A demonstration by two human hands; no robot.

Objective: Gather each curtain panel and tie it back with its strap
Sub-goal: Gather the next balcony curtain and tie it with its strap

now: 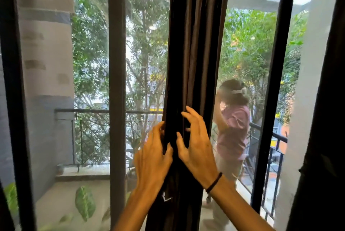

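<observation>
Two hands met one gathered dark curtain panel (pixel 196 43), which hung just right of the grey door post (pixel 116 81). The left hand (pixel 153 157), nearer the post, gripped the panel's edge, its fingers curled into the folds. The right hand (pixel 197 146), farther from the post, had bent, spread fingers (pixel 189 117) touching the fabric; whether they gripped was unclear.

Leafy trees (pixel 89 43) crowd a metal balcony railing (pixel 89 111) beyond a dark window frame (pixel 274 81), a grey and beige wall (pixel 46 62) rising at left. A person in a pink shirt (pixel 233 133) shows faintly in the right pane; a broad green leaf (pixel 85 202) sits low at left.
</observation>
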